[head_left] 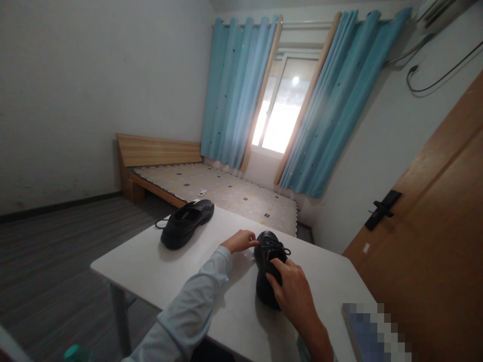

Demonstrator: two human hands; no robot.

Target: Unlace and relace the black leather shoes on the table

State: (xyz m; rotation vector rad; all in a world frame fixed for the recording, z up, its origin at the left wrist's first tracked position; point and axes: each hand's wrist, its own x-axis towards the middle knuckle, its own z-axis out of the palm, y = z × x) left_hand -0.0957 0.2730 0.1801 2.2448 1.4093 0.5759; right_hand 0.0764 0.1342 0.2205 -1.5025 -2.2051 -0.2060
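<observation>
On a white flat-topped table [143, 274], our right hand [295, 282] grips a black lace-up shoe [263, 271] by its opening; left hand [239, 242] beside the toe, hold we cannot tell.

Enclosed by off-white walls [109, 75], with dark grey streaked flooring [75, 241] below. Lit by a bright, white-framed sliding window [285, 105] between light-blue grommet curtains [234, 90]. Furnished with a white table [132, 266] and, beyond it, a patterned mattress [226, 188] on a wooden bed [158, 150]. Bounded at right by a wooden door [433, 201] with a black handle [383, 209].
</observation>
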